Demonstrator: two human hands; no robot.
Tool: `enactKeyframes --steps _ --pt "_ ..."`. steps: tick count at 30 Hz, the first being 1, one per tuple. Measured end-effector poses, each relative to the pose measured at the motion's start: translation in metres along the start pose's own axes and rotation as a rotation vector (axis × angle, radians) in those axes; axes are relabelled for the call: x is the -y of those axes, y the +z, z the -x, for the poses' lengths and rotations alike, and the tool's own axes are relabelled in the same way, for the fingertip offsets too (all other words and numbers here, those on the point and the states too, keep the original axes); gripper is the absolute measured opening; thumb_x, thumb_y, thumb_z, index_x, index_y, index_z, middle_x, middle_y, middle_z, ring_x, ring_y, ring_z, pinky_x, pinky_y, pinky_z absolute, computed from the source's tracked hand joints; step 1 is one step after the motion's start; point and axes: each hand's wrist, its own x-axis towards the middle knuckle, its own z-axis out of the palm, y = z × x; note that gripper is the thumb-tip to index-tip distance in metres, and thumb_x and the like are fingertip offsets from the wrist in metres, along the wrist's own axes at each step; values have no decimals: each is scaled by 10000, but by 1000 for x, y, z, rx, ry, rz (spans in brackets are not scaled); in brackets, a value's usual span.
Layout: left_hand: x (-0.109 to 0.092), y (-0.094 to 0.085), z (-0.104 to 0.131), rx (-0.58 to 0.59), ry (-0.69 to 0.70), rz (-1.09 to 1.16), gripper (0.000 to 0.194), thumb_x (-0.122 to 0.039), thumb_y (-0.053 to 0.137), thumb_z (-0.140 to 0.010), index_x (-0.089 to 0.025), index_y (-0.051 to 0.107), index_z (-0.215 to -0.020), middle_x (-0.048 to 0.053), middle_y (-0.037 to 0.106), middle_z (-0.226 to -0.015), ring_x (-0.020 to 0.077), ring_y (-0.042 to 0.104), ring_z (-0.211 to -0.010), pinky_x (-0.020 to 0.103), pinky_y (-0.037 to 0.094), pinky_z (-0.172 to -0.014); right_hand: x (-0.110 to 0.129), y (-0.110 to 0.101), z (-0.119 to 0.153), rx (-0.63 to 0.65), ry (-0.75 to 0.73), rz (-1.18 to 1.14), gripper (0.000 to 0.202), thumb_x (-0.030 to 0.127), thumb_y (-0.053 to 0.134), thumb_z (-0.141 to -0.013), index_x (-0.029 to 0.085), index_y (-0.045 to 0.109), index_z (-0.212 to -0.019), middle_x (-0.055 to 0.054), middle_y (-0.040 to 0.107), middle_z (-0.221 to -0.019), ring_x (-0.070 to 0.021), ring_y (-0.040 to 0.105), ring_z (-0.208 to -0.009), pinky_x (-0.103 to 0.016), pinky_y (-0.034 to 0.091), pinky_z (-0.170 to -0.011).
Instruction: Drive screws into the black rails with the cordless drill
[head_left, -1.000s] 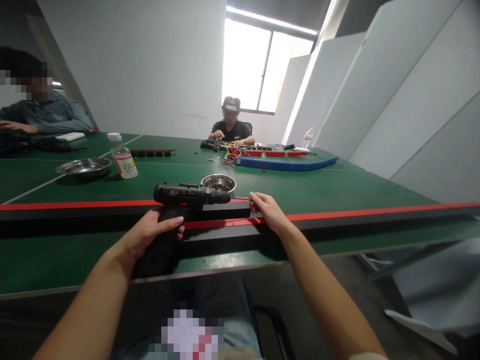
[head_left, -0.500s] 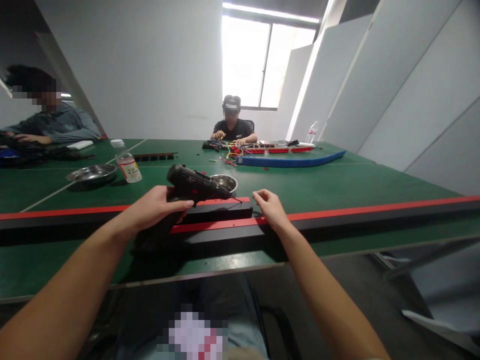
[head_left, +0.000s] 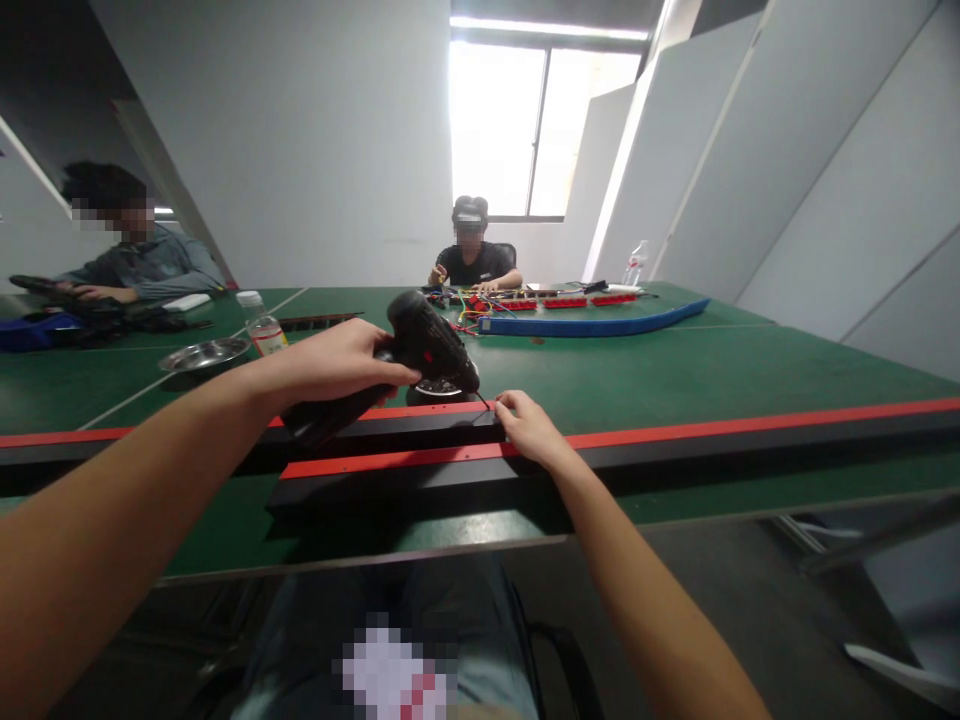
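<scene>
Two long black bars are laid across the table [head_left: 637,370], the rear bar [head_left: 420,432] running in from the left edge of the frame and the front bar [head_left: 375,488] out to the right edge. At left of centre, a steel dish [head_left: 202,356] and a bottle [head_left: 264,328] are set behind the rear bar. Dark spots are seen along the red top strips; whether they are bare holes or seated screws cannot be told, so what is finished and what is left can be judged only loosely. By the look of it, work at the rear bar's right end is under way rather than finished.

From lower left, the left forearm is stretched across the frame, and the power drill [head_left: 433,345] is gripped by its handle in the left hand [head_left: 341,355], fingers wrapped, nose tipped down to the right. Behind it, a small bowl [head_left: 438,392] is partly hidden. Right of centre, the right hand [head_left: 526,424] is held at the bit's tip, thumb and fingers drawn close together; whether anything is pinched cannot be told.
</scene>
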Motion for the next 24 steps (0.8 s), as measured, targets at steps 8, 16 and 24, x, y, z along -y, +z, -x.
enactKeyframes --steps 8,16,24 --pt "-15 -6 1 12 -68 99 279 -397 813 -596 -207 801 -799 55 690 -648 226 626 -535 293 425 -450 11 -4 3 57 40 15 228 282 464 -964 217 528 -755 -42 608 -822 -191 543 -777 -301 373 -707" --pt "-30 -17 -7 168 66 -69 283 -418 774 -646 -222 804 -848 54 695 -681 224 650 -593 287 444 -532 10 -4 4 43 84 -42 211 292 478 -958 222 557 -775 -26 623 -784 -189 542 -741 -295 356 -674" --pt "-78 -2 -32 -67 243 -571 361 -397 796 -651 -227 783 -969 89 673 -748 320 657 -887 357 431 -772 3 -4 1 31 76 -29 217 293 471 -950 222 519 -751 -23 625 -786 -182 537 -730 -292 354 -667"
